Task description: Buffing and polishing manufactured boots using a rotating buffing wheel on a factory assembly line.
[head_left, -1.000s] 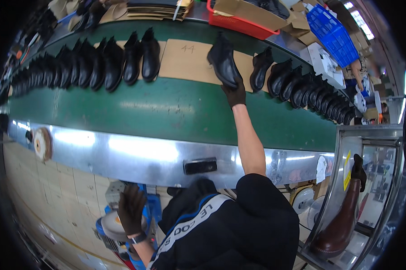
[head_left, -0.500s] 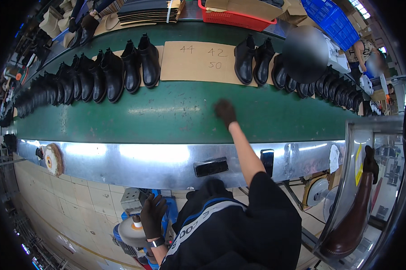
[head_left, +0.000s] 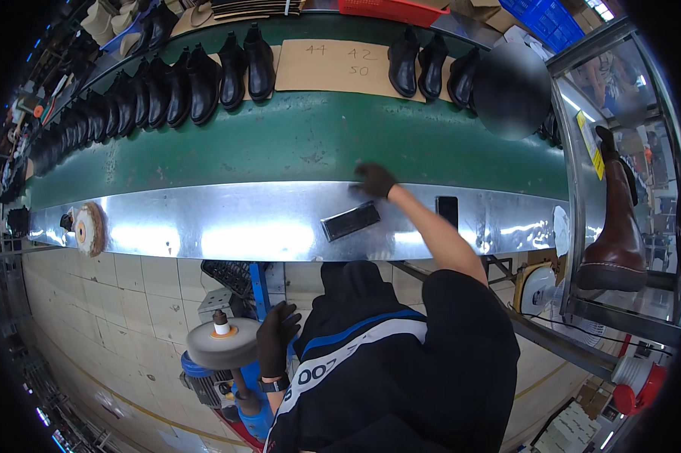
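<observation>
My right hand (head_left: 375,181), in a dark glove, reaches over the near edge of the green conveyor belt (head_left: 310,140), fingers apart and pointing left. Just below its fingertips a flat black rectangular block (head_left: 351,221) lies slanted on the metal ledge (head_left: 272,226). Whether the fingers touch its far right corner I cannot tell. Low at my left side, my gloved left hand (head_left: 277,332) hangs with nothing in it, its fingers loosely spread. It is beside a grey polishing wheel (head_left: 218,349) on a blue machine, apparently apart from it.
Rows of black ankle boots (head_left: 204,83) stand along the belt's far side, around a cardboard sheet (head_left: 333,72) with handwriting. A phone (head_left: 446,210) and a round buffing wheel (head_left: 91,229) rest on the ledge. At right, a glass-walled metal case (head_left: 574,294) holds a brown boot (head_left: 614,234).
My view has tipped down and turned right. My right hand has come back from over the belt toward the ledge and the black block, which lies more slanted. My left hand stays low.
</observation>
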The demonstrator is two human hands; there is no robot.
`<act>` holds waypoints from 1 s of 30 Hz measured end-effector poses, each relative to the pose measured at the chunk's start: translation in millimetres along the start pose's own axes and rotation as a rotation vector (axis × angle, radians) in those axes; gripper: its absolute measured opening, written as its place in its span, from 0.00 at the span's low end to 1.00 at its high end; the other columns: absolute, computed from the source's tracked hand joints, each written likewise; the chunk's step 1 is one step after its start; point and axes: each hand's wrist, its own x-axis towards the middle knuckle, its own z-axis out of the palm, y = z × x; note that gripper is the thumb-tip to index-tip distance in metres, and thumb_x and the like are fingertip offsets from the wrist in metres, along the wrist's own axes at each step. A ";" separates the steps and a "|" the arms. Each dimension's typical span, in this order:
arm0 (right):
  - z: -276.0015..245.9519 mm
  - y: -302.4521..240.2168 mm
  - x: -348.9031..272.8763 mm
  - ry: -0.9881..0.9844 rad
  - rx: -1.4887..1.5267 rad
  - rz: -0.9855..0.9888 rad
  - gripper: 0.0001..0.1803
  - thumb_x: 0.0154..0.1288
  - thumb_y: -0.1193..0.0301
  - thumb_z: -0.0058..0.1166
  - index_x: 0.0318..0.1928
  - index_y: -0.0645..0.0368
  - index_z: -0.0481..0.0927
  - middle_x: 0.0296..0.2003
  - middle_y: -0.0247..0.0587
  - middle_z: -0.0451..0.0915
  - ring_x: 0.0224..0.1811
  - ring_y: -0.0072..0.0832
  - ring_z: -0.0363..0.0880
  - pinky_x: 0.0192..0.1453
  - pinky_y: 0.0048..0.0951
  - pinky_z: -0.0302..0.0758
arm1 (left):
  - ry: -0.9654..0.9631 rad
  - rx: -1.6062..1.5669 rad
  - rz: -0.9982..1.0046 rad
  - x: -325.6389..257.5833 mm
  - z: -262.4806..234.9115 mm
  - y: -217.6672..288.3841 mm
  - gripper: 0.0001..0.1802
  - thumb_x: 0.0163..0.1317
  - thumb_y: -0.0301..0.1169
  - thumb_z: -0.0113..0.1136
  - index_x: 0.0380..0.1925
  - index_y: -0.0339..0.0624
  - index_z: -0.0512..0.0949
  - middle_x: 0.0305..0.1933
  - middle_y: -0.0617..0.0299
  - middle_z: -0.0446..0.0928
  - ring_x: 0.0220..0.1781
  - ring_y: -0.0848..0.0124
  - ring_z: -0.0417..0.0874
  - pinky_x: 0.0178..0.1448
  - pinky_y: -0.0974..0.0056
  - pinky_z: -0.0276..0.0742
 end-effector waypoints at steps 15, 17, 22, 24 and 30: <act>-220.8 132.9 193.9 0.658 0.374 0.332 0.25 0.41 0.58 0.66 0.38 0.61 0.79 0.34 0.41 0.79 0.37 0.27 0.76 0.41 0.27 0.72 | 0.201 0.156 -0.730 -62.9 -2.1 -161.0 0.27 0.50 0.28 0.60 0.51 0.32 0.68 0.44 0.52 0.77 0.43 0.68 0.80 0.47 0.67 0.73; -216.5 141.9 197.0 0.609 0.552 0.267 0.21 0.41 0.67 0.68 0.38 0.61 0.79 0.34 0.36 0.79 0.34 0.28 0.75 0.40 0.29 0.72 | 0.108 0.253 -0.753 -55.3 2.4 -147.2 0.27 0.50 0.26 0.60 0.52 0.32 0.67 0.45 0.52 0.77 0.43 0.68 0.80 0.46 0.67 0.74; -209.4 86.1 178.0 0.616 0.873 0.383 0.12 0.44 0.68 0.61 0.30 0.61 0.81 0.28 0.36 0.79 0.28 0.26 0.75 0.34 0.27 0.71 | -0.017 0.246 -0.661 -17.3 15.3 -84.6 0.21 0.64 0.32 0.43 0.56 0.37 0.63 0.49 0.52 0.74 0.42 0.67 0.78 0.37 0.68 0.74; -197.1 66.2 158.1 0.454 0.990 0.173 0.21 0.52 0.61 0.58 0.41 0.64 0.77 0.37 0.38 0.78 0.40 0.26 0.76 0.47 0.23 0.71 | 0.324 -0.034 -0.843 14.7 41.4 -47.4 0.20 0.64 0.36 0.45 0.52 0.34 0.67 0.45 0.52 0.76 0.40 0.65 0.79 0.36 0.69 0.74; -179.1 -77.4 94.8 0.560 1.270 0.163 0.17 0.48 0.65 0.58 0.37 0.63 0.78 0.31 0.38 0.77 0.33 0.25 0.75 0.41 0.25 0.72 | 0.261 1.034 0.322 88.9 98.6 -15.8 0.34 0.41 0.33 0.70 0.51 0.40 0.68 0.58 0.43 0.61 0.60 0.47 0.62 0.60 0.50 0.60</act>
